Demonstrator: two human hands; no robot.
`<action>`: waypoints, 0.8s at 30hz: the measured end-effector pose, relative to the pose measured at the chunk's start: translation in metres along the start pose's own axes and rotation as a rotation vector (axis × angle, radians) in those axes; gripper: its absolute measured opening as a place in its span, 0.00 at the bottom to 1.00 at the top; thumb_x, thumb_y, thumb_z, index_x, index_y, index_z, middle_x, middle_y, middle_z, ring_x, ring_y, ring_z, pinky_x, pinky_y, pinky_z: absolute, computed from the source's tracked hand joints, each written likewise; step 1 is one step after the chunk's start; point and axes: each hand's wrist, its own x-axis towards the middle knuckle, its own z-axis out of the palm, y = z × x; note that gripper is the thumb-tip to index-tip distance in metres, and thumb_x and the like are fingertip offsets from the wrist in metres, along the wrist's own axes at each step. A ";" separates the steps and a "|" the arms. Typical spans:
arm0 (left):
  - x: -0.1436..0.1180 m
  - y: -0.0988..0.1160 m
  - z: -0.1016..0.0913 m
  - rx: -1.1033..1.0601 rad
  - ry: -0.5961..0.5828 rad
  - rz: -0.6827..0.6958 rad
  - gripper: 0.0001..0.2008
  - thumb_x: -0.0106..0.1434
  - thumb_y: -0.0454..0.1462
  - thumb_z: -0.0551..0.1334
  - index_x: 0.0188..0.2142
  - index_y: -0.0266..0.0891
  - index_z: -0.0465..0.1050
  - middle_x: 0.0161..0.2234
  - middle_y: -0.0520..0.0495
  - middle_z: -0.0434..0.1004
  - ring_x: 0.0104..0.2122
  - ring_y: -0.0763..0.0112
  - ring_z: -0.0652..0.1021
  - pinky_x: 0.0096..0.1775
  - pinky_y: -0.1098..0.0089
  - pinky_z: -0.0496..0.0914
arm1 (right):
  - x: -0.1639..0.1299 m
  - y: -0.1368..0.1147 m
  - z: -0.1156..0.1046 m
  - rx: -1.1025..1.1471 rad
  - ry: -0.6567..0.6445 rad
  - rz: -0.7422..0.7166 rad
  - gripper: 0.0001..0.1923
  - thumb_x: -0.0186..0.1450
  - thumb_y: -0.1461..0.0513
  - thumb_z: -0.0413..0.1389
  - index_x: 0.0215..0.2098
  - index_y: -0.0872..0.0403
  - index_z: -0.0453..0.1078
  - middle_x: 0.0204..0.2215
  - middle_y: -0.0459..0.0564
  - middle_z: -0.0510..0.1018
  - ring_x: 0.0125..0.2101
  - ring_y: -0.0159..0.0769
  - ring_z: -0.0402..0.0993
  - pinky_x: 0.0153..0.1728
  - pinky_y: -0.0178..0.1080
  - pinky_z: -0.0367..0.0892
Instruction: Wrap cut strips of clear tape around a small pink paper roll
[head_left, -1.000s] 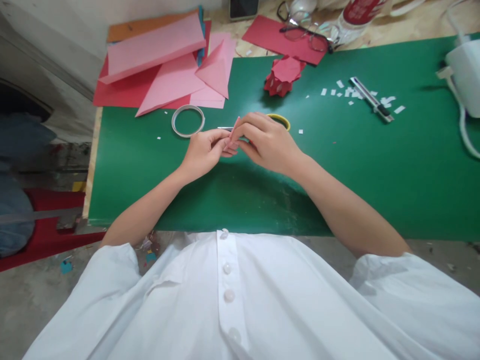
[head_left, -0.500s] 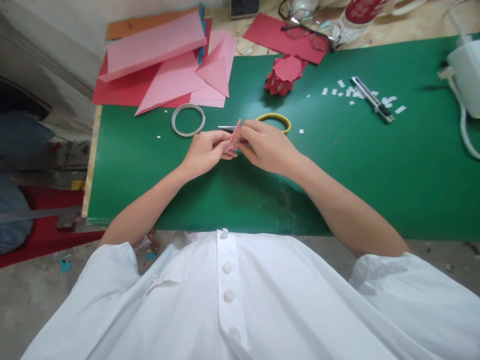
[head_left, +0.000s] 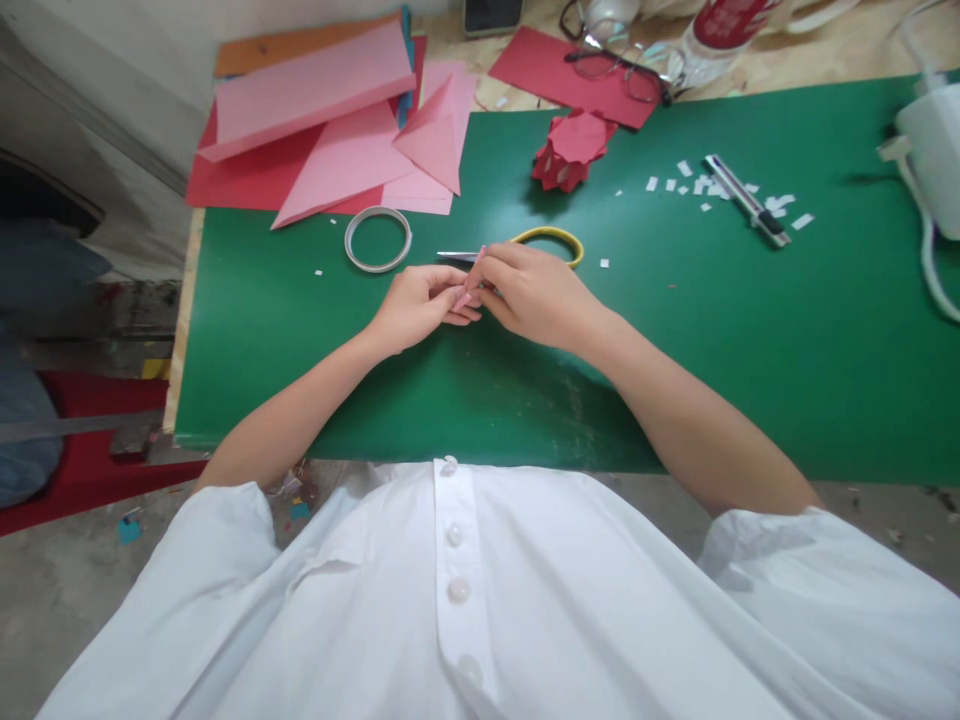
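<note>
Head view. Desk (head_left: pixel 750 390), green-covered, bare wood showing along the far edge and in a strip at the left edge.

Item: small pink paper piece (head_left: pixel 463 299), narrow, mostly hidden by fingers; located above the desk, about midway between near and far edges. Its exact fold cannot be told.

Left hand (head_left: pixel 415 305): thumb and fingers pinched on the pink piece. Right hand (head_left: pixel 544 290): fingertips closed on the same piece. Hands together, fingertips meeting.

Scissors, yellow-handled (head_left: pixel 551 232): lying just beyond the right hand, partly covered by it, blade tips toward the left edge.

Tape roll (head_left: pixel 348 240): lying flat, beyond the left hand, nearer the left edge.

Paper stack, pink, red and orange (head_left: pixel 315 95): at the far-left corner, sheets overlapping.

Red paper model (head_left: pixel 571 150): standing toward the far edge, points around its rim.

Red sheet (head_left: pixel 536 75): behind the model, with eyeglasses (head_left: pixel 622 66) partly upon it.

Utility knife (head_left: pixel 748 202): lying across white paper bits (head_left: pixel 701 186), right of the model.

White adapter (head_left: pixel 934 150), with cable (head_left: pixel 926 250): farther right, well apart from the hands.
</note>
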 end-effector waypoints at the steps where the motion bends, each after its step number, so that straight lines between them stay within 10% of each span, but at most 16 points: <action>1: 0.000 0.000 0.000 0.002 0.001 -0.004 0.10 0.69 0.25 0.56 0.40 0.30 0.78 0.33 0.46 0.83 0.33 0.74 0.85 0.37 0.75 0.81 | 0.000 0.001 0.000 0.003 -0.008 -0.008 0.13 0.74 0.62 0.44 0.43 0.58 0.70 0.38 0.55 0.73 0.38 0.42 0.69 0.37 0.40 0.59; 12: 0.003 -0.004 0.001 -0.009 -0.008 -0.035 0.11 0.69 0.24 0.55 0.40 0.30 0.77 0.32 0.47 0.83 0.32 0.75 0.84 0.38 0.74 0.81 | 0.000 0.000 0.004 -0.066 0.007 -0.015 0.15 0.75 0.61 0.44 0.42 0.58 0.72 0.37 0.55 0.74 0.38 0.41 0.69 0.36 0.40 0.59; 24: 0.010 -0.011 0.000 -0.030 0.058 0.006 0.10 0.67 0.23 0.56 0.44 0.30 0.73 0.28 0.51 0.81 0.25 0.79 0.82 0.30 0.80 0.78 | 0.005 -0.003 0.013 0.251 0.126 0.330 0.06 0.65 0.61 0.59 0.34 0.55 0.77 0.26 0.46 0.74 0.26 0.32 0.65 0.30 0.36 0.55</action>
